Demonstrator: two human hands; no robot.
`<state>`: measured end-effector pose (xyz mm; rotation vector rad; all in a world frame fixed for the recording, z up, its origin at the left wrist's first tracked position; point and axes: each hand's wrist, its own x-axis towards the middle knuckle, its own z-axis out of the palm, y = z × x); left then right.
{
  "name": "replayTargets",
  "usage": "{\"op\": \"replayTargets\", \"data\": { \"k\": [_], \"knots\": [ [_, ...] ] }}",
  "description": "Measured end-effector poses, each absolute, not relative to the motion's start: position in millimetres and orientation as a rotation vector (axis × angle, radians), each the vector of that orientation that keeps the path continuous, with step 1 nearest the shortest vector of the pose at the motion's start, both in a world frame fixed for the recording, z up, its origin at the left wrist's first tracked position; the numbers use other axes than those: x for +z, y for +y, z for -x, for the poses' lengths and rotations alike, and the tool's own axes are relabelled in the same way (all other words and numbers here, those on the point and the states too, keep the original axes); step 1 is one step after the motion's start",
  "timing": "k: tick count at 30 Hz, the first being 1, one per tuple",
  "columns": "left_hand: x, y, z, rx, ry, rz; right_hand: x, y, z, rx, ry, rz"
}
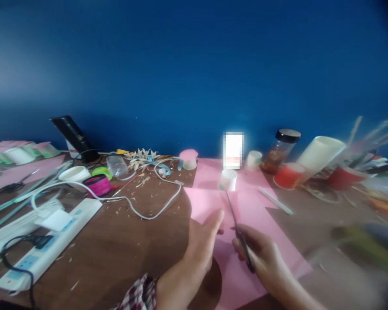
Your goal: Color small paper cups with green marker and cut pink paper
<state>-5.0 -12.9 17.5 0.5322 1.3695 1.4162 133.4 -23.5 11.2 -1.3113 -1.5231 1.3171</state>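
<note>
The right hand (265,254) is closed around a thin dark tool (239,228), likely scissors or a blade, tip over the pink paper sheet (245,206) on the brown table (116,254). The left hand (204,239) lies flat, fingers loose, steadying the sheet's left edge. This looks like mid-cut; continuing needs a firm hold-down. Blur hides the tool's type, and 1 white cup (229,179) stands just beyond.

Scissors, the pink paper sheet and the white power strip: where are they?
Dark thin-bladed scissors (240,234), head view, on the blades near the right hand's fingers.
Pink paper sheet (245,206), head view, on its bare middle.
White power strip (56,241), head view, on its long body.
</note>
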Motion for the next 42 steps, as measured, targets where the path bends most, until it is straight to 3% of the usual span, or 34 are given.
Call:
{"op": "replayTargets", "data": {
  "k": [42],
  "knots": [
    [18.4,-15.8,0.7,1.512,1.250,-0.507,2.3,-24.6,-133.8,1.338,-1.550,1.221]
  ]
}}
